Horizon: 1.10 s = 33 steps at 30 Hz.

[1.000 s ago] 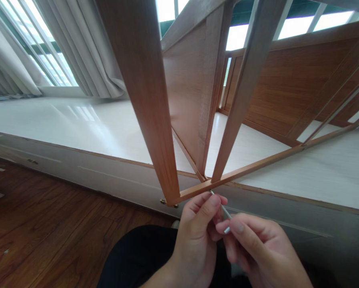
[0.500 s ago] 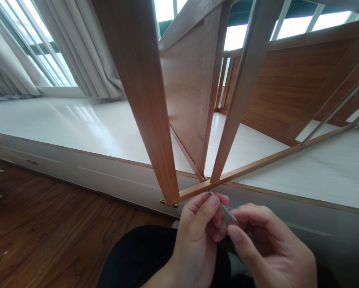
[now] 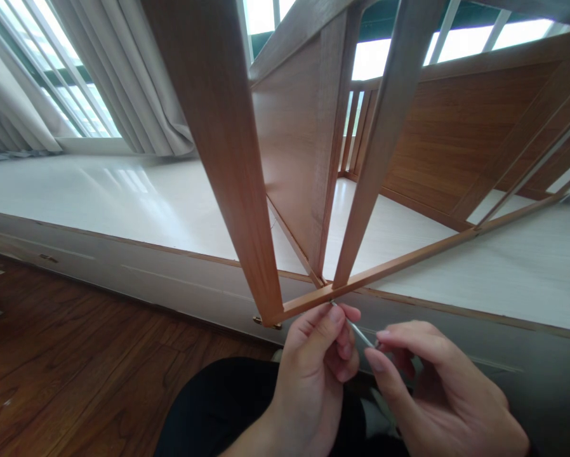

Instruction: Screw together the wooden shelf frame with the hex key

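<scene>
**Two hands on a thin metal key at a wooden frame's lower rail**

Nearest, a black-clad lap (image 3: 218, 406) sits below both hands. The left hand (image 3: 313, 374) pinches the upper end of a slim, silvery metal key (image 3: 356, 329) between thumb and fingers, closed on it. The right hand (image 3: 437, 393) pinches its lower end between thumb and forefinger. The key's tip meets the underside of a narrow, smooth wooden rail (image 3: 409, 260) where upright slats (image 3: 223, 158) join it. Beyond lie glossy dark floorboards (image 3: 66, 368), a pale platform (image 3: 123, 197), wood panelling (image 3: 456, 139) and grey pleated curtains (image 3: 123, 76). No writing is legible.
</scene>
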Each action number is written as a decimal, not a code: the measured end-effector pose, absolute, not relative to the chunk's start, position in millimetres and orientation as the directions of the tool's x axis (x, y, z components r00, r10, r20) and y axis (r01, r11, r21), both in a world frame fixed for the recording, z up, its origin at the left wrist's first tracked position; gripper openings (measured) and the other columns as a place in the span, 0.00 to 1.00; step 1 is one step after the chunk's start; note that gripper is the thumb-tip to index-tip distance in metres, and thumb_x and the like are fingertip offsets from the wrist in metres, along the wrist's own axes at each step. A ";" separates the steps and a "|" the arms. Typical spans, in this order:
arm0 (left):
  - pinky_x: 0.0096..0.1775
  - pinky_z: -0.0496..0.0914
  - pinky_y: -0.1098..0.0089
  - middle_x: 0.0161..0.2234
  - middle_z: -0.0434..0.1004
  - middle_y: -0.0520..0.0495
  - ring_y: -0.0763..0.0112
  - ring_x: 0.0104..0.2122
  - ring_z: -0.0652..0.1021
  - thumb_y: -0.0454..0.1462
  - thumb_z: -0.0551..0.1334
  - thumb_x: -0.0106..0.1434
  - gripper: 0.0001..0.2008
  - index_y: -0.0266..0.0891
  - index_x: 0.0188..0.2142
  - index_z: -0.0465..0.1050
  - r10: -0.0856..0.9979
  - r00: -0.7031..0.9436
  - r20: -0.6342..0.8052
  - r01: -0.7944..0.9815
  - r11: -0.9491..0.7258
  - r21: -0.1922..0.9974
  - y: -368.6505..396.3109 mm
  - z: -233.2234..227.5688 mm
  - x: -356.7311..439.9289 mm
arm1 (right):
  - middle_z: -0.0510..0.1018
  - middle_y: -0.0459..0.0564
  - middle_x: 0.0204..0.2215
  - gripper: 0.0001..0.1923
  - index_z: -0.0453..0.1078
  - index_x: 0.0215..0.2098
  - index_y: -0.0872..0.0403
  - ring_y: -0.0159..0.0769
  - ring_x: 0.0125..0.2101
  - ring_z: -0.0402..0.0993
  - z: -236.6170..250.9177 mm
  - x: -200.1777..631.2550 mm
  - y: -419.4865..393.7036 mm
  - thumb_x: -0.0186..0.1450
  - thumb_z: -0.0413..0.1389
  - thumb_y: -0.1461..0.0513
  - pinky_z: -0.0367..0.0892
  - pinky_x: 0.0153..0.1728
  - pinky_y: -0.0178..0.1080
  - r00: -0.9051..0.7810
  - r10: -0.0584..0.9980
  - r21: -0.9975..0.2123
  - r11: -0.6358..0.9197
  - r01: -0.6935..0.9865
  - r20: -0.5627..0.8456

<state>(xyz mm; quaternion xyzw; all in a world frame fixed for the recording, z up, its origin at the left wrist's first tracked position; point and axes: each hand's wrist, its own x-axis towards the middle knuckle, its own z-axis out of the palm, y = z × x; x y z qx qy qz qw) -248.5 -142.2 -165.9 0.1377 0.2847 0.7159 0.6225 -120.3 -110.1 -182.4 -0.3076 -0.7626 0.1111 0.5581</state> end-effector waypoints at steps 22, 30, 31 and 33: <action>0.25 0.57 0.77 0.20 0.64 0.54 0.80 0.21 0.63 0.42 0.74 0.59 0.12 0.34 0.29 0.81 0.951 -0.224 -0.212 -0.761 -0.035 0.647 -142.1 -163.5 -250.0 | 0.72 0.48 0.16 0.25 0.74 0.26 0.57 0.26 0.14 0.59 -183.2 -127.5 -116.9 0.68 0.58 0.45 0.53 0.15 0.29 -0.539 0.842 -0.956 -0.130 -0.263 0.034; 0.24 0.54 0.76 0.21 0.63 0.53 0.80 0.21 0.61 0.43 0.73 0.61 0.12 0.35 0.31 0.83 0.958 -0.232 -0.171 -0.763 -0.071 0.642 -143.5 -164.1 -247.9 | 0.82 0.47 0.28 0.05 0.77 0.39 0.51 0.32 0.23 0.78 -180.4 -122.9 -117.6 0.67 0.63 0.58 0.70 0.20 0.28 -0.181 0.844 -0.843 0.528 0.107 0.505; 0.24 0.54 0.77 0.21 0.63 0.53 0.80 0.22 0.61 0.43 0.73 0.61 0.12 0.35 0.32 0.83 0.956 -0.234 -0.175 -0.768 -0.072 0.636 -144.0 -164.0 -247.6 | 0.83 0.47 0.29 0.05 0.76 0.40 0.50 0.33 0.24 0.79 -181.1 -122.6 -118.4 0.67 0.63 0.59 0.70 0.20 0.28 -0.160 0.815 -0.797 0.578 0.173 0.557; 0.24 0.54 0.77 0.21 0.63 0.53 0.81 0.22 0.61 0.43 0.74 0.60 0.12 0.34 0.32 0.84 0.954 -0.234 -0.187 -0.778 -0.069 0.625 -144.4 -163.5 -247.3 | 0.81 0.45 0.28 0.05 0.75 0.42 0.50 0.30 0.23 0.77 -182.3 -122.7 -118.9 0.67 0.63 0.60 0.70 0.21 0.28 -0.160 0.742 -0.697 0.668 0.260 0.651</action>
